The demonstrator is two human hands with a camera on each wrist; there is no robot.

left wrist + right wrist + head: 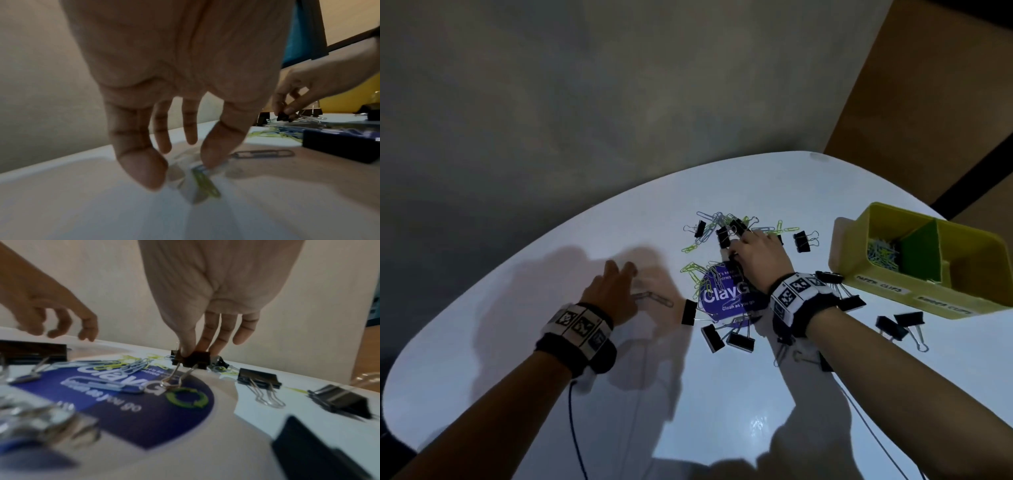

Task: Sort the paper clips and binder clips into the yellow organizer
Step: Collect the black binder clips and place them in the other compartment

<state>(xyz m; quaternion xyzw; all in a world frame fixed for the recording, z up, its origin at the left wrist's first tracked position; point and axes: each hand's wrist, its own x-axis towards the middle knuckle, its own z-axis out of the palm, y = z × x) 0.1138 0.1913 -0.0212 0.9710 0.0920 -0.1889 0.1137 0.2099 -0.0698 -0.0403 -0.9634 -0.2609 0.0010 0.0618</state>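
Right hand (pixel 207 308) pinching a black binder clip (pixel 193 359) over the blue sticker (pixel 144 415); left hand (pixel 174 73) fingers apart, thumb touching a green paper clip (pixel 205 182). Yellow organizer (pixel 846 246) far right.

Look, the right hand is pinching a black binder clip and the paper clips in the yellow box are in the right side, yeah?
Not quite. The right hand does pinch a black binder clip, as the right wrist view shows. But the head view shows the paper clips in the left side of the yellow box, not the right.
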